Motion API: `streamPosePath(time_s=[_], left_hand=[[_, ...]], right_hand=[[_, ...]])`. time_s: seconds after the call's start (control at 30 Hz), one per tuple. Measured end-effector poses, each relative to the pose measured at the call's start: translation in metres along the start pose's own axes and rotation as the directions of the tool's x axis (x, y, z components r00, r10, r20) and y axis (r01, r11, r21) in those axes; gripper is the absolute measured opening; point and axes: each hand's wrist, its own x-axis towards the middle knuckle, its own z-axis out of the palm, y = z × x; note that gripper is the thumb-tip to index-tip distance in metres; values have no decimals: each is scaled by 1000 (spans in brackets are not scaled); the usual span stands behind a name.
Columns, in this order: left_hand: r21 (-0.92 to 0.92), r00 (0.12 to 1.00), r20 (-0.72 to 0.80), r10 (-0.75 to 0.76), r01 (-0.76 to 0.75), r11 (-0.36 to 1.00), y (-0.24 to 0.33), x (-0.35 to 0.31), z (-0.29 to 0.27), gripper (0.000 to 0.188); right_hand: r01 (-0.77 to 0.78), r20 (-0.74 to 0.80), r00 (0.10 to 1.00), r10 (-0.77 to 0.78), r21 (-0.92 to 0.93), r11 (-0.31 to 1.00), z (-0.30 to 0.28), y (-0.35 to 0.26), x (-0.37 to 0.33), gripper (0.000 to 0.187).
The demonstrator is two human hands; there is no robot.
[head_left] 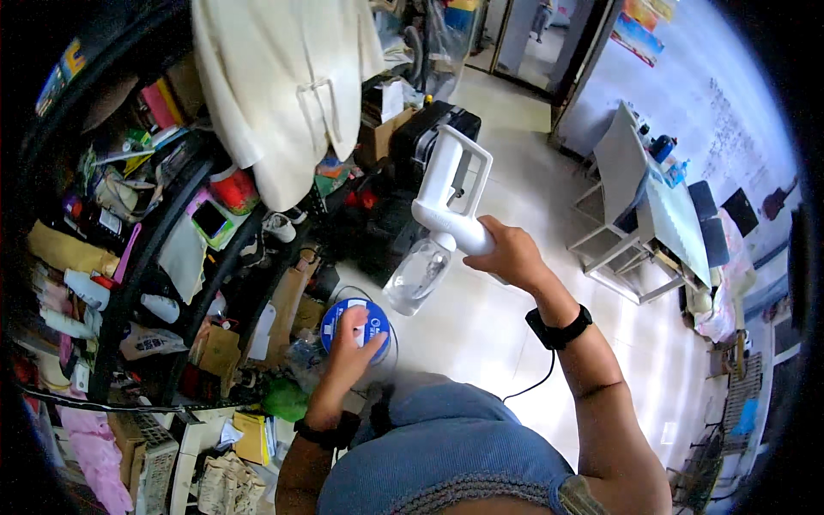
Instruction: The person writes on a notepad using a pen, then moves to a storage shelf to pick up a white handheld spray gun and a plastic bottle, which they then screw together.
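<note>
My right hand (508, 255) is wrapped round one end of a white handheld garment steamer (444, 215), which has a loop-shaped handle and a clear water tank (414, 281) beneath it. A white long garment (287, 77), looking like a coat, hangs beyond it to the left. Lower down, my left hand (348, 350) has its thumb and fingers apart. It is over a round thing with a blue label (329, 322), like a spool or tub lid; whether it touches this I cannot tell. Both wrists wear black bands.
Crowded dark shelves (184, 206) fill the left side, with a phone (209, 220) on one of them. A black suitcase (451, 120) stands past the steamer. Pale floor tiles (506, 163) run toward a doorway. White tables (631, 189) line the right wall.
</note>
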Motion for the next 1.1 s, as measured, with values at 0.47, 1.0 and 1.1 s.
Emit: streamPosePath(time_s=[0.47, 1.0, 1.1], left_hand=[[470, 897, 441, 37, -266, 842, 50, 33, 211, 79], [154, 627, 745, 226, -491, 857, 65, 36, 434, 71], [76, 507, 844, 177, -439, 895, 90, 53, 478, 71]], right_hand=[[-285, 8, 958, 286, 118, 951, 2, 200, -128, 58], [-558, -330, 781, 530, 12, 830, -78, 232, -284, 52], [-639, -235, 725, 647, 120, 760, -94, 259, -298, 59]])
